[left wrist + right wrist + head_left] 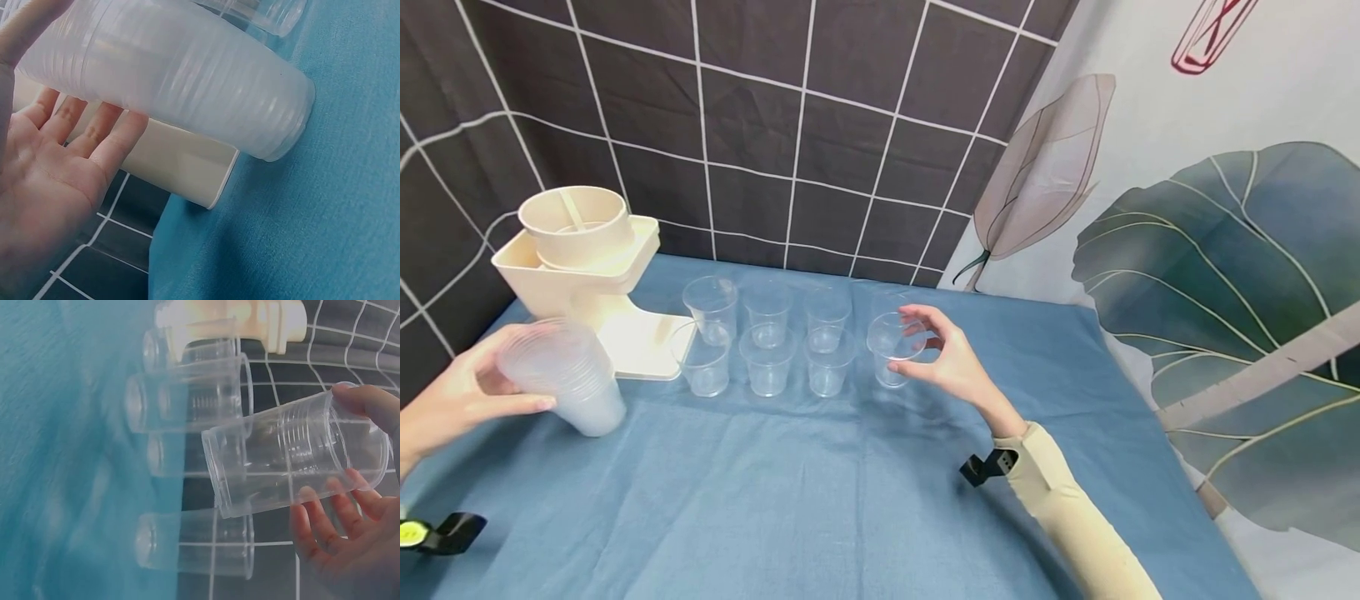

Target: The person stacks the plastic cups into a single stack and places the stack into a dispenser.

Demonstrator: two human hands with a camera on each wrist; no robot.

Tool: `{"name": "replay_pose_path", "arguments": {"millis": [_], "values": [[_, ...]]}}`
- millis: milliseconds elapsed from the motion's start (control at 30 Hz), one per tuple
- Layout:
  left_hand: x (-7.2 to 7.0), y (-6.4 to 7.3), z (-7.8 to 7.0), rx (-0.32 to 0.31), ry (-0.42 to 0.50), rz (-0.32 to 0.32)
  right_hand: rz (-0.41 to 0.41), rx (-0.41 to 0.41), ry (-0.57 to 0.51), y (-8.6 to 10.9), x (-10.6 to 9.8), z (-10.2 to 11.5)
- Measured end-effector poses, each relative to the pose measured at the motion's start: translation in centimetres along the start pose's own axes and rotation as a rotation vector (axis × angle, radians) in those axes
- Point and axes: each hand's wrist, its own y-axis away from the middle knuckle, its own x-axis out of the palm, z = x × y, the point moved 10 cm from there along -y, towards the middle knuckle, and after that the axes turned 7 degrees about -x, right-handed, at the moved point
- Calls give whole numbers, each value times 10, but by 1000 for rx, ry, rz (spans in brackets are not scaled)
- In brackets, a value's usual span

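Many nested plastic cups [574, 383], cloudy white with closely stacked rims, slant in the grasp of my left hand [463, 392]. My right hand [951, 358] grips one see-through cup [269, 456], ribbed below its rim, tilted above the blue cloth [775, 508]. Beside it, similar clear cups [767, 367] stand in rows; beyond rises a dark, white-gridded backdrop [842, 154].

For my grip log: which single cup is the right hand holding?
The front row's rightmost cup; the right hand grips it, while the other single cups stand untouched.
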Motion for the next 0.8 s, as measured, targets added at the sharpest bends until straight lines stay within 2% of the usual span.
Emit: {"name": "replay_pose_path", "arguments": {"millis": [133,333,533,700,800], "values": [[-2,0,4,-23,-66,-21,0,-42,23,-3,1,9],[-3,1,5,-33,-81,-27,5,-86,30,-6,1,21],[-4,2,7,-61,-167,-45,3,-121,34,-9,2,32],[-4,2,6,-59,-174,-46,-11,-153,0,-13,4,43],[-3,2,5,-48,-140,-39,-23,-166,-24,-15,5,48]]}}
